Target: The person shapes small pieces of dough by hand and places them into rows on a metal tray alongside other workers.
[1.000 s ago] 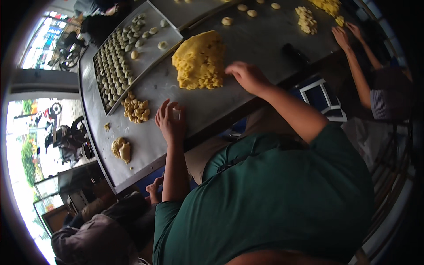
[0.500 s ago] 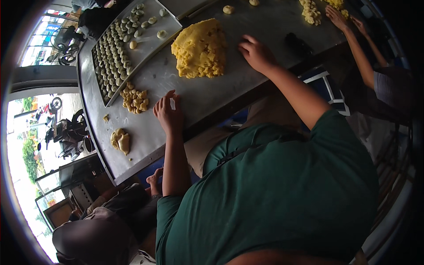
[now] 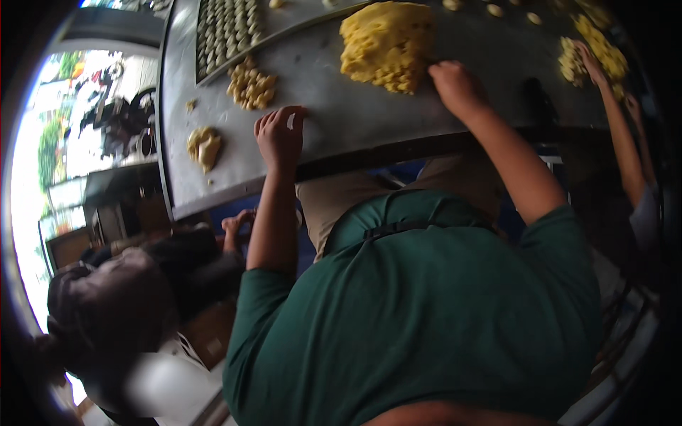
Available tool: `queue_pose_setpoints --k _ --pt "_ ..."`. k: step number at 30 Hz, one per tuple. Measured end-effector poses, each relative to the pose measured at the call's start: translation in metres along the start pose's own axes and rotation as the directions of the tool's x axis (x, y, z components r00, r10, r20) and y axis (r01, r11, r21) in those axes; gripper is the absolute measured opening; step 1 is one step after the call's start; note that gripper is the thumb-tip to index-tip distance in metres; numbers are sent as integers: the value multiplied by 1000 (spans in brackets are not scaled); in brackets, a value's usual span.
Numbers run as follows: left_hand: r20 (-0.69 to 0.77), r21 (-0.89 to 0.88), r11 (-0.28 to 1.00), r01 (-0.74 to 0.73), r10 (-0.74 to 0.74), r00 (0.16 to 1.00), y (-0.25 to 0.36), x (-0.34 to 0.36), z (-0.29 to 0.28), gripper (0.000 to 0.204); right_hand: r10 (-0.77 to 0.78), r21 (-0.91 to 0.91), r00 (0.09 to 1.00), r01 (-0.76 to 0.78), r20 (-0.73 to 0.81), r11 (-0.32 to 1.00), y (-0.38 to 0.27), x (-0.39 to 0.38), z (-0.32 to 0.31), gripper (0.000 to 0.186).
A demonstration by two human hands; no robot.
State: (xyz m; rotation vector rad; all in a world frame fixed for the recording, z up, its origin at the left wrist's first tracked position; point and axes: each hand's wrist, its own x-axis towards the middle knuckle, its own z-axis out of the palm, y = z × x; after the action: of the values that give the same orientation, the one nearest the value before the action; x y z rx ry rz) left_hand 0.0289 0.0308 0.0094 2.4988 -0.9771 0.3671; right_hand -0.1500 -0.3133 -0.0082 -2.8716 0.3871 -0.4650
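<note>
A large yellow dough-like mass (image 3: 387,44) lies on the metal table, crumbly along its near edge. Beside its right edge is my right hand (image 3: 460,91), fingers curled closed; whatever is in them cannot be made out. My left hand (image 3: 278,138) hangs over the table's near part with bent fingers, the thumb curving towards them. A small pale patch shows between thumb and fingers, too unclear to name. Left of that hand lie a heap of small tan dough pieces (image 3: 252,85) and, nearer the table's left end, a smooth pale dough lump (image 3: 206,148).
A metal tray (image 3: 273,45) of small round dough balls stands at the upper left. Several loose balls (image 3: 495,11) lie at the far side. A co-worker's hand (image 3: 591,65) touches yellow pieces (image 3: 604,46) at the right. Another person (image 3: 114,298) is at lower left.
The view has shifted and turned, so the table appears higher. My right hand has moved nearer the yellow mass, its fingers now more curled. My left hand stays bent, its thumb further out.
</note>
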Motion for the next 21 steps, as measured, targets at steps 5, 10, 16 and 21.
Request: queue_pose_setpoints --k 5,10,16,21 --pt "39 58 985 -160 158 987 -26 -24 -21 18 143 296 967 -77 -209 952 18 -20 -4 17" --pt "-135 -89 993 -79 67 989 -13 51 -6 18 206 146 972 -189 -111 971 -14 -46 8 26" --pt "-280 104 946 -307 324 904 14 57 46 20 -15 12 984 18 -178 1000 -28 -35 -1 26" --pt "-292 160 987 3 44 956 -21 72 60 21 47 317 993 -10 -107 948 -15 -53 -17 21"
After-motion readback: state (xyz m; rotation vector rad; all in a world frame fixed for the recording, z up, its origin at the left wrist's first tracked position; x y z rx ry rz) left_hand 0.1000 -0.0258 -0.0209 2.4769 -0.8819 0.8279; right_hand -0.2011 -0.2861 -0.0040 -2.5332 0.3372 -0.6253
